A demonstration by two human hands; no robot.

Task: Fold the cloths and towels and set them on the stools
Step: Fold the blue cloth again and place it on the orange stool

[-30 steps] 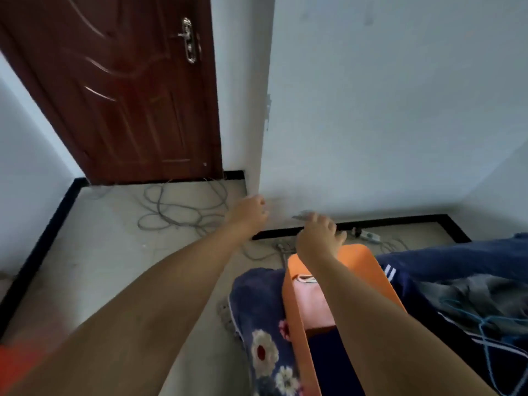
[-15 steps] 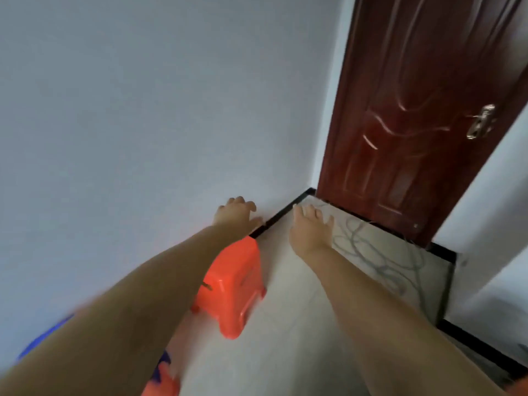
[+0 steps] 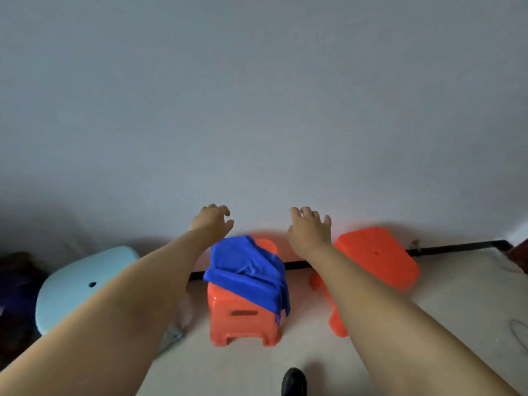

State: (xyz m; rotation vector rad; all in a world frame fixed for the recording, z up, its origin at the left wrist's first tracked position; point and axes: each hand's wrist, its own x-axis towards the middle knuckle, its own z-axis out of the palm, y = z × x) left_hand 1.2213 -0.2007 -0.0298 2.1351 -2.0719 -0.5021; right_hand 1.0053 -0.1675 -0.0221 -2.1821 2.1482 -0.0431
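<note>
A blue cloth [image 3: 247, 272] lies draped over the top of a small orange plastic stool [image 3: 243, 321] in the middle, one edge hanging down its right side. A second orange stool [image 3: 377, 258] stands bare to its right, and a light blue stool [image 3: 77, 281] stands to the left. My left hand [image 3: 213, 221] is stretched out above and behind the cloth's left corner, fingers loosely curled, holding nothing. Above the gap between the two orange stools hovers my right hand [image 3: 308, 228], also empty with relaxed fingers.
A grey wall with a black skirting board [image 3: 457, 244] runs just behind the stools. A dark object [image 3: 14, 295] sits at the far left. A black shoe tip [image 3: 294, 381] shows at the bottom edge. Cables [image 3: 518, 330] lie on the pale floor at the right.
The view has swung left, from the brown door and the bed corner to the wall with the three stools. Both arms stayed outstretched and empty throughout.
</note>
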